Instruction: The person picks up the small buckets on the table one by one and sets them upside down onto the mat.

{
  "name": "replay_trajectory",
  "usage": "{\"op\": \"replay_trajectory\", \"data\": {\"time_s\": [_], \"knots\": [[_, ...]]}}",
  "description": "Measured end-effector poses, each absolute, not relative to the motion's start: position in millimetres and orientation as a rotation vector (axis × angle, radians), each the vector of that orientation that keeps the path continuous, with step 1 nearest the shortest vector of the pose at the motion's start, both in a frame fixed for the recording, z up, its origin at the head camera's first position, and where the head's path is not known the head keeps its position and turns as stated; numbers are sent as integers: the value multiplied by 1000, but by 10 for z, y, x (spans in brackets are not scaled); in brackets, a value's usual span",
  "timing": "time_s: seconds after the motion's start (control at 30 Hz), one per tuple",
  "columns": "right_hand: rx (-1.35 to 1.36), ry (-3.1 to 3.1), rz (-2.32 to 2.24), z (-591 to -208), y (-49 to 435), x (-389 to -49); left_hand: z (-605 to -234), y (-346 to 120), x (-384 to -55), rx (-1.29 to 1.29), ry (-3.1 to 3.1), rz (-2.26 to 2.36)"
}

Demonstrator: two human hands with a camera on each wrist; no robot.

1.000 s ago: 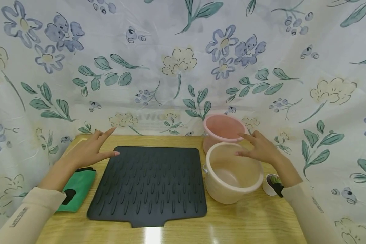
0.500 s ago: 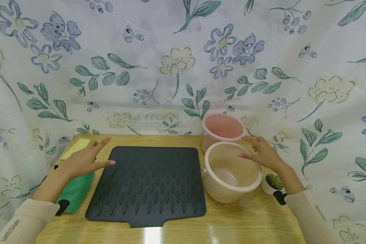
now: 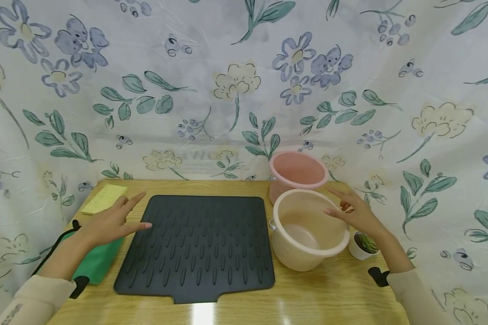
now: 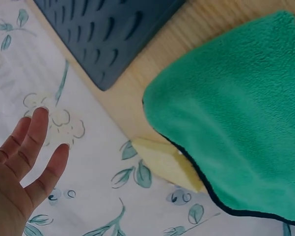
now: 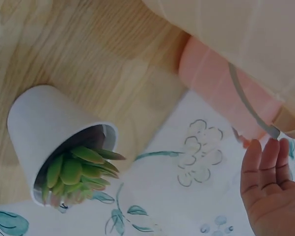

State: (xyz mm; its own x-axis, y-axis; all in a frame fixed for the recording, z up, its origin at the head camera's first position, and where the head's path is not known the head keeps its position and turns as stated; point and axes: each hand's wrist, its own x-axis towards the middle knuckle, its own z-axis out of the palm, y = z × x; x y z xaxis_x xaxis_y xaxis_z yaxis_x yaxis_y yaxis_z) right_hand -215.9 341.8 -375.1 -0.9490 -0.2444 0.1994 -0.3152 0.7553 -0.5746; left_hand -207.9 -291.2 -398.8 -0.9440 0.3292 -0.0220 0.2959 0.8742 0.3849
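My left hand (image 3: 110,222) hovers with its fingers spread, holding nothing, near the left edge of a dark grey ridged mat (image 3: 199,243). Beneath that forearm lies a green cloth (image 3: 99,259) with black trim, plush in the left wrist view. Behind the hand is a yellow sponge-like pad (image 3: 105,198). On the right, my right hand (image 3: 355,211) is in the air, thumb and forefinger extended, overlapping the far right rim of a cream bucket (image 3: 286,239) in the head view. A pink bucket (image 3: 280,187) stands just behind the cream one.
A small white pot with a green succulent (image 3: 366,243) stands right of the cream bucket, close to my right forearm. A floral curtain (image 3: 211,90) rises behind the wooden table (image 3: 309,298) and along both sides. The cream bucket's handle (image 5: 248,101) hangs at its side.
Both hands have drawn back toward me and outward slightly, uncovering the yellow pad on the left and more of the succulent on the right. The mat and buckets stay in place.
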Motion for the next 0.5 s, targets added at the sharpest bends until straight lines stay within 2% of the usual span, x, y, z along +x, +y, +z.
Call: {"op": "replay_trajectory", "data": {"time_s": [0.5], "knots": [[240, -2880, 1131, -3947, 3577, -1933, -4210, -2900, -1994, 498, 2943, 674]]}}
